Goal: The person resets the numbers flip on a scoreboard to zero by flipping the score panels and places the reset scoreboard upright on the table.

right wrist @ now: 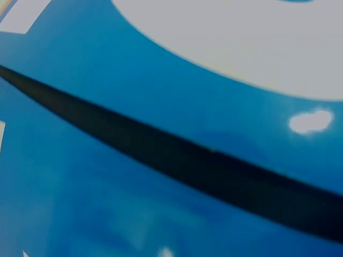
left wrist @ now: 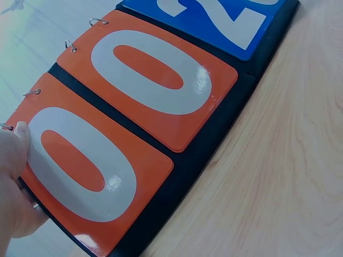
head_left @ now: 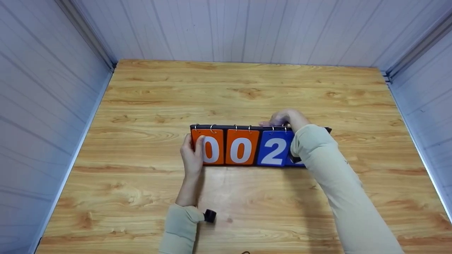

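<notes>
Nearest the head camera, two forearms in pale beige sleeves are seen reaching forward over a wooden table [head_left: 141,197]. A small black object [head_left: 210,215] is seen at the left wrist. A flip scoreboard [head_left: 261,127] with a black backing is stood near the middle of the table, its cards hung on small metal rings along the top edge. Two orange cards, each marked with a white zero, are shown on its left half, and a blue card [head_left: 273,151] marked with a white two is shown beside them; a further blue card is mostly hidden by the right sleeve. The scoreboard's left end is gripped by the left hand [head_left: 192,157], with the thumb laid over the face of the first orange card [left wrist: 96,171]. The right hand [head_left: 284,118] is placed at the top edge above the blue cards, fingers curled over it; whether anything is pinched cannot be told. White panelled walls are seen around the table.
</notes>
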